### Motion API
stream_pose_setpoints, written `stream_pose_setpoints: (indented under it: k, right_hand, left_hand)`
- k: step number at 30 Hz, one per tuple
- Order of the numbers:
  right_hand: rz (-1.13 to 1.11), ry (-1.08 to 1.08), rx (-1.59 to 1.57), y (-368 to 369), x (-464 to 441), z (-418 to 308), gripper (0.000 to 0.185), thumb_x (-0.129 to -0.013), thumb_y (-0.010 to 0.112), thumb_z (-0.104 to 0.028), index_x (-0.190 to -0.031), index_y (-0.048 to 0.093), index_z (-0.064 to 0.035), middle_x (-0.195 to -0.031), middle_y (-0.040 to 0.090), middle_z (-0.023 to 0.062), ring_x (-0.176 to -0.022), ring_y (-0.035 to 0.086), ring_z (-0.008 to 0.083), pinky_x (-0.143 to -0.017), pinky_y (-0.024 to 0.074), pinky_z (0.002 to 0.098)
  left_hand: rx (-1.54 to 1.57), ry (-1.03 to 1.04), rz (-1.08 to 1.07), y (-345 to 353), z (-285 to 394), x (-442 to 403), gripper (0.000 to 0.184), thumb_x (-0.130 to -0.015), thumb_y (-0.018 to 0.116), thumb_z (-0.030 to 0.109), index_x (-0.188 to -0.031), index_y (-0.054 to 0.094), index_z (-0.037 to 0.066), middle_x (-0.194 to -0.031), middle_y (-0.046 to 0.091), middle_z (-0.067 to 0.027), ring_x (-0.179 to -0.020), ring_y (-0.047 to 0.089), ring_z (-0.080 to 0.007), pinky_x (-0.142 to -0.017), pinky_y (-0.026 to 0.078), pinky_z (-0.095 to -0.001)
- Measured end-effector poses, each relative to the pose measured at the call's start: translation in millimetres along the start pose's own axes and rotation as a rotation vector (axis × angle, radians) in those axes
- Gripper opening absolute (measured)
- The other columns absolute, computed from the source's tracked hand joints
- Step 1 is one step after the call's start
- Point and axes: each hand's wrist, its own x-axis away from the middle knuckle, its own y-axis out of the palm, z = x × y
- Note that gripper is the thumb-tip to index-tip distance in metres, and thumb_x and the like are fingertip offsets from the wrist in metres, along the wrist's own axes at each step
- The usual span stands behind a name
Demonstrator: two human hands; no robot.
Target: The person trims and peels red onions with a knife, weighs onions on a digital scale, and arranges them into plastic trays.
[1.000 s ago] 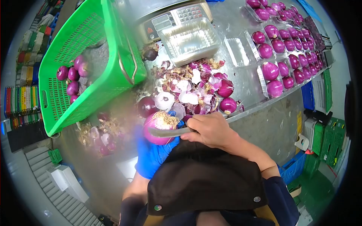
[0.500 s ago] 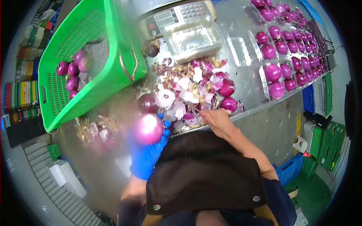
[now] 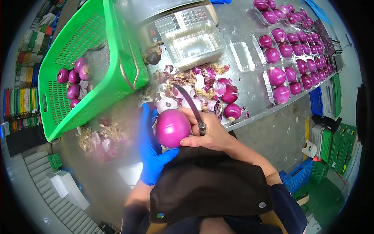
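A peeled red onion (image 3: 173, 128) sits between my two hands in front of the apron. My left hand (image 3: 151, 146), in a blue glove, cups its left side, with the thumb below and the fingers stretched up along it. My bare right hand (image 3: 208, 132) holds a small curved knife (image 3: 189, 100), blade pointing up and left, while its thumb and fingertips press the onion's right side. Just beyond lies a heap of onion skins (image 3: 202, 87) on the metal table. Two red onions, one of them the nearer onion (image 3: 232, 111), rest at the heap's right edge.
A green crate (image 3: 128, 58) with several onions stands tilted at left. A clear plastic tray (image 3: 194, 45) sits on a scale (image 3: 183, 19). Packed onion trays (image 3: 282, 74) line the right side. More skins (image 3: 102, 142) lie at lower left, and a dark onion (image 3: 153, 58) lies near the scale.
The onion has moved right and slightly up, in front of my body. My right hand has come toward it from the heap, with the knife blade now raised.
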Motion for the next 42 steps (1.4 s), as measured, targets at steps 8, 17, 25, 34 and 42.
stream_pose_setpoints:
  k: [8, 17, 25, 34, 42]
  right_hand:
    - [0.123, -0.109, 0.093, 23.1, 4.4, 17.0, 0.089, -0.072, 0.087, -0.022, -0.146, 0.038, -0.0089, -0.088, 0.063, 0.0021, -0.055, 0.044, 0.0046, -0.055, 0.0393, 0.0248]
    - [0.329, -0.077, 0.217, -10.2, 10.6, 3.9, 0.019, -0.093, 0.068, -0.017, -0.100, 0.067, 0.0005, -0.080, 0.070, 0.0055, -0.068, 0.062, 0.0079, -0.066, 0.0500, 0.0251]
    - [0.152, -0.155, 0.337, -1.1, 15.1, -4.8, 0.061, -0.093, 0.065, -0.041, -0.137, 0.045, -0.0045, -0.128, 0.058, 0.0200, -0.110, 0.061, 0.0330, -0.091, 0.0479, 0.0394]
    - [-0.037, -0.112, 0.245, 8.0, 20.2, -8.3, 0.064, -0.103, 0.043, -0.046, -0.147, 0.031, -0.0020, -0.140, 0.049, 0.0250, -0.129, 0.049, 0.0402, -0.103, 0.0399, 0.0423]
    - [-0.113, -0.007, 0.259, 14.6, 16.8, -9.7, 0.063, -0.105, 0.041, -0.039, -0.152, 0.021, -0.0019, -0.139, 0.048, 0.0284, -0.129, 0.049, 0.0420, -0.104, 0.0389, 0.0429]
  left_hand:
    - [0.770, -0.417, 0.094, 12.7, 2.3, 13.5, 0.104, -0.080, 0.080, 0.032, -0.156, 0.015, 0.004, -0.150, 0.037, -0.0140, -0.135, 0.044, -0.0261, -0.111, 0.042, -0.0393]
    - [1.453, -0.542, -0.074, -5.1, -24.4, 6.5, 0.091, -0.087, 0.065, 0.041, -0.153, 0.019, 0.000, -0.142, 0.043, -0.0292, -0.126, 0.051, -0.0424, -0.101, 0.049, -0.0525]
    - [1.106, -0.513, -0.047, 0.3, 7.9, 0.8, 0.070, -0.091, 0.052, 0.034, -0.150, 0.031, 0.001, -0.141, 0.049, -0.0191, -0.124, 0.053, -0.0276, -0.107, 0.045, -0.0426]
    - [0.412, -0.370, 0.014, 2.8, 23.9, -4.7, 0.099, -0.060, 0.079, 0.019, -0.147, 0.036, 0.001, -0.146, 0.045, -0.0112, -0.131, 0.047, -0.0237, -0.113, 0.039, -0.0382]
    - [0.517, -0.356, 0.044, 0.0, 6.7, -2.4, 0.099, -0.062, 0.085, 0.022, -0.146, 0.037, 0.000, -0.144, 0.046, -0.0119, -0.131, 0.048, -0.0249, -0.111, 0.040, -0.0388]
